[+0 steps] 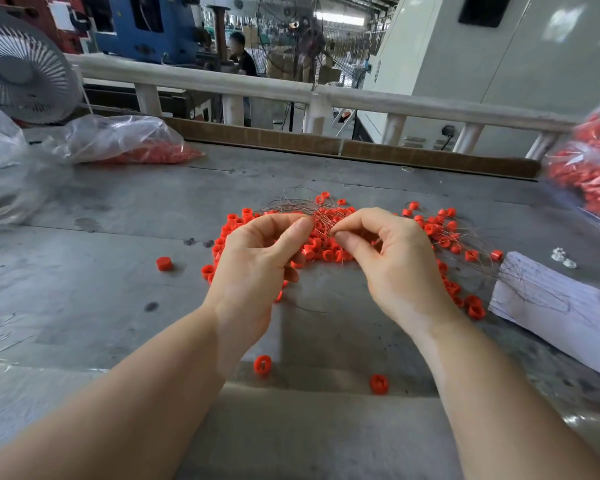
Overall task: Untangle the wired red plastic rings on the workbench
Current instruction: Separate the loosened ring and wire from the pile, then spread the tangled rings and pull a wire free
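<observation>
Over mid-bench, your left hand [257,261] and right hand [392,261], fingers curled, pinch thin tangled metal wires [321,216] above the red plastic rings [326,252]; bare grey metal workbench [118,271] lies leftward.

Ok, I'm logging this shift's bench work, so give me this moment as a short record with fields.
Surface: grey workbench
Work item: pile of small red plastic rings tangled in thin metal wires
Left hand: pinches wires above the pile
Right hand: pinches wires beside the left
Strays: loose red rings nearer the person
Storage: clear plastic bag of red parts, far left
</observation>
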Tool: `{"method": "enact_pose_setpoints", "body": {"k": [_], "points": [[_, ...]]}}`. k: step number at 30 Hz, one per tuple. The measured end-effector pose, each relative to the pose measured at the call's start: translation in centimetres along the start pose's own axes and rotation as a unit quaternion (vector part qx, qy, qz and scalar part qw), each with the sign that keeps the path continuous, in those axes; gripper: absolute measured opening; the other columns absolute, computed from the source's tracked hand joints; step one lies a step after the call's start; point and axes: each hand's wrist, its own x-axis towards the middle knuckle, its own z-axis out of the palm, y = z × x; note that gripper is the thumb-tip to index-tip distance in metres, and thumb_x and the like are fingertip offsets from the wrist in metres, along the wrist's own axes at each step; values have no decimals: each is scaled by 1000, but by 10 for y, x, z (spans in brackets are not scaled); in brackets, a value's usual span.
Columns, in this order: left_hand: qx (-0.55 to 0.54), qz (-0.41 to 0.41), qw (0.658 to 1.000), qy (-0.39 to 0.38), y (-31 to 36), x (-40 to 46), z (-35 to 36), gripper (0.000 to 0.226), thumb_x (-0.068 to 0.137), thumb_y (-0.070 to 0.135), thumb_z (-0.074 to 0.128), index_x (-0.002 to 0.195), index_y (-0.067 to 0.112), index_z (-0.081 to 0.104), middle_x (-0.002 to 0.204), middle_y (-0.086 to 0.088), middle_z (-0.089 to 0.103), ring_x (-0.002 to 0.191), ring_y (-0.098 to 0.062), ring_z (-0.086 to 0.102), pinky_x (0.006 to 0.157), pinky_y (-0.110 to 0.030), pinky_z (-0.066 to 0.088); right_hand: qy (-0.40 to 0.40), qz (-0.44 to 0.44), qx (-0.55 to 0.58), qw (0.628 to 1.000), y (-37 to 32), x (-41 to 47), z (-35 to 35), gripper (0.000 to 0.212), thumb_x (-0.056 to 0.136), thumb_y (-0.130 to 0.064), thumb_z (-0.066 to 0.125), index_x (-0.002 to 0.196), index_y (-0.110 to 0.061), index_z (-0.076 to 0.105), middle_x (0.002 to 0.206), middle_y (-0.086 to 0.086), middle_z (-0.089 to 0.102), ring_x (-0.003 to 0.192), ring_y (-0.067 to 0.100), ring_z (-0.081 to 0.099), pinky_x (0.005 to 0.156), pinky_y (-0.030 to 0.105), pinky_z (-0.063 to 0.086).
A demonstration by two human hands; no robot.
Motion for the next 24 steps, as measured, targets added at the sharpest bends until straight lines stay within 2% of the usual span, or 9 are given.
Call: {"method": "enact_pose_setpoints", "body": {"k": [2,6,9,11,14,17,20,23,24], "points": [[9,3,1000,13,0,1,-1,11,86,24,62,80,17,66,52,5,53,45,-9,44,46,-26,33,0,4,-11,1000,1,1,-3,12,85,-5,65,79,-15,69,71,-12,62,67,-3,53,67,7,37],[13,-9,999,29,-1,2,-3,15,90,24,60,79,14,64,52,5,52,43,-9,42,44,-24,31,-48,-13,-19,999,0,2,-9,12,85,-2,64,79,-12,67,74,-11,60,71,-4,52,69,6,36],[-3,-19,999,36,-1,4,-5,18,91,23,59,76,13,61,51,5,52,41,-8,43,41,-22,33,-101,0,13,995,0,3,-14,22,85,-4,65,73,-22,65,65,-18,58,64,-5,51,65,6,37],[-33,-29,998,51,-1,6,-7,21,92,20,57,73,13,59,47,6,52,38,-6,43,38,-18,36,-95,18,20,995,6,6,-19,26,85,-7,66,71,-28,64,61,-17,58,58,1,47,60,10,36],[-37,-46,997,58,-1,8,-9,19,92,20,58,75,13,62,47,8,51,37,-5,42,37,-15,35,-22,27,19,999,15,8,-23,21,86,-10,65,72,-26,65,61,-9,58,55,11,44,57,19,38],[12,-41,998,46,-5,7,-8,16,91,25,60,81,16,66,48,7,52,38,-7,43,41,-20,33,61,22,-17,998,22,8,-23,18,87,-9,63,74,-21,64,64,-1,62,60,14,52,59,23,42],[44,-23,998,44,-5,6,-8,13,91,25,61,84,17,68,50,8,54,41,-9,45,43,-22,35,145,50,-55,987,31,10,-27,15,89,-11,61,77,-20,63,63,-8,60,61,15,54,59,28,42],[70,-15,996,47,-5,5,-8,10,91,23,60,88,19,69,48,10,53,43,-9,46,40,-22,36,211,97,-98,968,43,12,-35,17,90,-12,59,76,-22,59,60,-15,53,59,10,51,59,27,38],[77,-14,996,48,-5,5,-8,10,91,22,60,88,20,69,47,10,53,43,-8,46,40,-22,37,229,119,-111,960,47,13,-37,17,90,-13,58,76,-22,58,60,-16,52,61,13,51,60,28,37]]}}
